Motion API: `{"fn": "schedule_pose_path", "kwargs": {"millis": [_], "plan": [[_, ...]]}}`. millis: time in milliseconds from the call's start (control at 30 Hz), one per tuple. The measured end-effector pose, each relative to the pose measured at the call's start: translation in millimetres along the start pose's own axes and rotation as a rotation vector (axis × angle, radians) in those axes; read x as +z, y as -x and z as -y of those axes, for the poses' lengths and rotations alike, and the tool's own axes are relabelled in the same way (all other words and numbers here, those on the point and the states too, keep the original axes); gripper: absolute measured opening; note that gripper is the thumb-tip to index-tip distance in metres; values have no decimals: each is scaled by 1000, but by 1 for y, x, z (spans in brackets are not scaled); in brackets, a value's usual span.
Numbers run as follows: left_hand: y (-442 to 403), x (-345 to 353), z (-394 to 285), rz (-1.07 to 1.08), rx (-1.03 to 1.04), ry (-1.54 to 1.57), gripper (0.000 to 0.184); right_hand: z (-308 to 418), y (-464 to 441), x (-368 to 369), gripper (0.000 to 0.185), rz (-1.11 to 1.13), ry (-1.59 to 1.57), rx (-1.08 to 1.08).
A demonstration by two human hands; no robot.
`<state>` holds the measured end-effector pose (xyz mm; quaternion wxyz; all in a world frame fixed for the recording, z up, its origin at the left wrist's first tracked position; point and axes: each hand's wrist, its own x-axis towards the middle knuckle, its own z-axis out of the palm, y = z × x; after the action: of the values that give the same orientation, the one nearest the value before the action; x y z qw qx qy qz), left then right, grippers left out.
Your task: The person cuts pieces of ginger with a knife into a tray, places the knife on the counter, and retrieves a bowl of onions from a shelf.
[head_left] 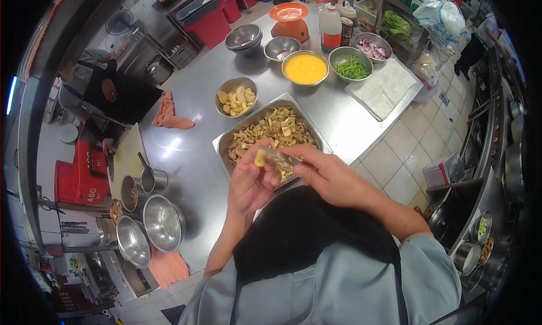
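Over the metal tray [317, 134], my left hand [249, 184] pinches a pale yellow piece of ginger [260, 158] between its fingers. My right hand [330, 175] is closed around a small shiny metal tool that looks like a spoon [273, 153], its tip against or very near the ginger. Brownish ginger pieces and peelings [276, 127] fill the tray below both hands. Just beyond the tray's left corner sits a steel bowl [218, 106] with peeled ginger pieces [237, 101].
Farther back stand bowls of yellow liquid [305, 68], green cut vegetables [352, 68] and chopped purple onion [372, 48], an orange scale [289, 28] and a folded white cloth [384, 89]. Steel bowls [162, 222] sit at left, near a co-worker's hand [107, 145].
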<state>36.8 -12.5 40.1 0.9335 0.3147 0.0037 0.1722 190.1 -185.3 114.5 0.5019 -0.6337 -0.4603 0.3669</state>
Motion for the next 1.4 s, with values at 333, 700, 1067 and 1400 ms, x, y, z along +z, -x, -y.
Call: {"fn": "schedule_pose_path", "kwargs": {"millis": [333,700,1067,1400], "plan": [[-1,-6,-4,30,-19,-104,65,-9,-1,2,44,95,5,-36],[-3,6,3,8,8,-67,62,-18,-6,6,45,-127,120,-96],[-2,9,2,-147,7,-283,56,-28,-14,4,49,-21,-14,-91],[2,14,5,-225,178,-451,31,-32,-18,10,47,51,57,-132]]}}
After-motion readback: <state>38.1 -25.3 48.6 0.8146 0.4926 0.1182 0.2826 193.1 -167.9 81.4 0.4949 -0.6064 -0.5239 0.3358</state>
